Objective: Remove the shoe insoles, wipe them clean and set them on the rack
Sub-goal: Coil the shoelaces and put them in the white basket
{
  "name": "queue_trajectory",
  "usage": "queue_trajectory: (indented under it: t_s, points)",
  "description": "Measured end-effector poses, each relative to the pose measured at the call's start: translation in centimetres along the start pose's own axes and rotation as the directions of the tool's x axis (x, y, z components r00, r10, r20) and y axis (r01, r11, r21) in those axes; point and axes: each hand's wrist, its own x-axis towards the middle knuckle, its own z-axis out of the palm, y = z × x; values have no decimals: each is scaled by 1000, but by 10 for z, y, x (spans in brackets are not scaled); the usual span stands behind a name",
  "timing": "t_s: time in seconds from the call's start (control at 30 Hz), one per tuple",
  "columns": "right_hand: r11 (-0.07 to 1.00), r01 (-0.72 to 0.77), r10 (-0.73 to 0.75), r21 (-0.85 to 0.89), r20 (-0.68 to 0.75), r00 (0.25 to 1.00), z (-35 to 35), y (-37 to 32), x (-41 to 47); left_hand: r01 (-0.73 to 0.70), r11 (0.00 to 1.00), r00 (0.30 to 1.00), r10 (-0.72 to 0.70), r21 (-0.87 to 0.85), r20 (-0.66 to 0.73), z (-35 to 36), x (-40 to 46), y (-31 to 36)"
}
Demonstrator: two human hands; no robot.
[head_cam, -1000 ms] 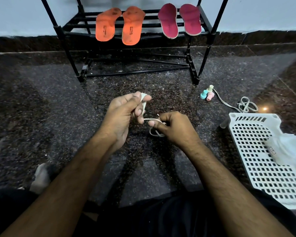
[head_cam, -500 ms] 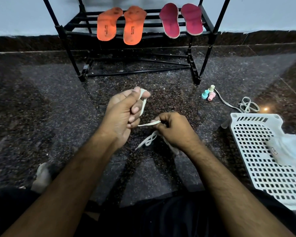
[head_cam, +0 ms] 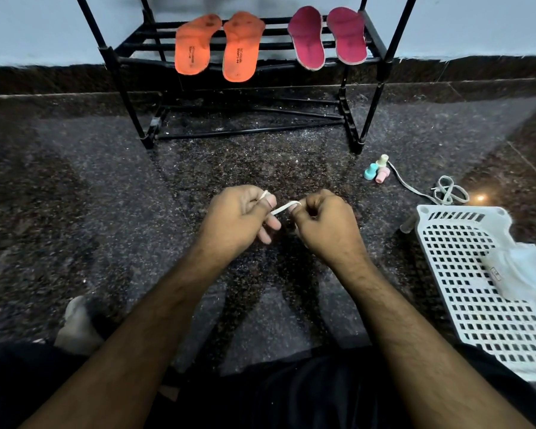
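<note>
Both hands pinch 1 white shoelace (head_cam: pixel 283 207) taut between them, the left hand (head_cam: pixel 239 222) and right hand (head_cam: pixel 322 226) closed tightly around it above the dark floor (head_cam: pixel 75 196). Beyond, 2 orange insoles (head_cam: pixel 218 46) and 2 pink insoles (head_cam: pixel 327 37) lie side by side on the black rack (head_cam: pixel 381 61).

The rack (head_cam: pixel 347 60) (black) holds orange insoles (head_cam: pixel 218 46) and pink insoles (head_cam: pixel 328 37).
</note>
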Motion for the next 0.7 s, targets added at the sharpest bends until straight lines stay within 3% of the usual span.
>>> queue_trajectory:
  t_s: [0.13,0.27,0.4,0.53,0.63,0.7]
  points:
    - [991,-120,119,51,23,993,-6,1,2,51,922,998,-57,-383,-5,-5,-2,7]
    - [964,-230,226,133,46,973,-9,4,4,19,846,1000,-23,-533,-1,-10,-1,8]
    - [820,-361,336,444,137,932,-16,-3,3,35,898,998,-10,-438,60,-7,-3,9]
    - [647,-412,313,641,269,911,-17,-8,1,109,938,983,-53,-328,175,0,-6,6]
    - [613,-402,247,680,319,915,-16,-10,1,82,977,987,-52,-196,154,2,-3,-1]
    - [654,-356,190,667,311,931,-16,-13,0,23,997,993,-14,-73,120,2,0,-7]
